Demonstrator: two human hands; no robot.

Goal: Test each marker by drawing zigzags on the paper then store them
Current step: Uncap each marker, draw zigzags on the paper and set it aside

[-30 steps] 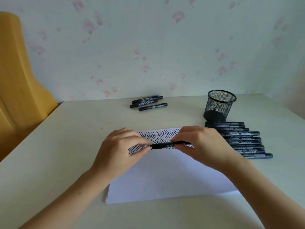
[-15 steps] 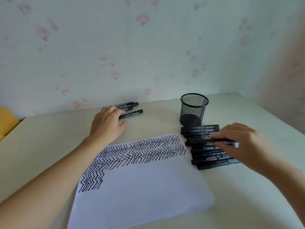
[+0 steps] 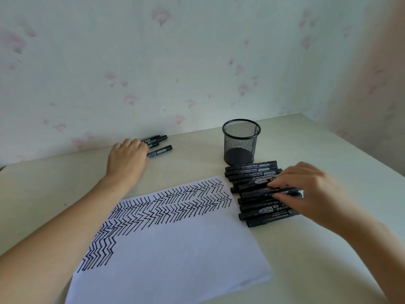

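**Both hands on black markers, one at each pile**

The markers carry white print on black barrels, but almost all of it is too small or blurred to read; one barrel in the right-hand row [image 3: 258, 189] shows what looks like "700", and two others bear a white oval logo whose letters cannot be made out.

That row lies just right of the paper [image 3: 175, 249], markers side by side and touching, caps pointing left. About ten can be counted, though the right hand [image 3: 306, 189] hides part of the stack, so the figure is uncertain. The hand is curled over the middle of the row, thumb and fingertips [image 3: 274, 185] closed on one marker [image 3: 285, 190] that sits across the top of the others.

A single black mesh pen cup [image 3: 241, 141] stands upright just behind the row, with nothing visible inside it.

At the far edge of the table [image 3: 43, 194], near the flowered wall, lies a second group of markers [image 3: 158, 150]: three show clearly, and a fourth may be hidden. The left hand [image 3: 127, 161] rests palm down there, fingers loosely bent and touching their near ends; whether it grips any cannot be told.

The one sheet of paper bears three bands of black zigzags along its top and left side.
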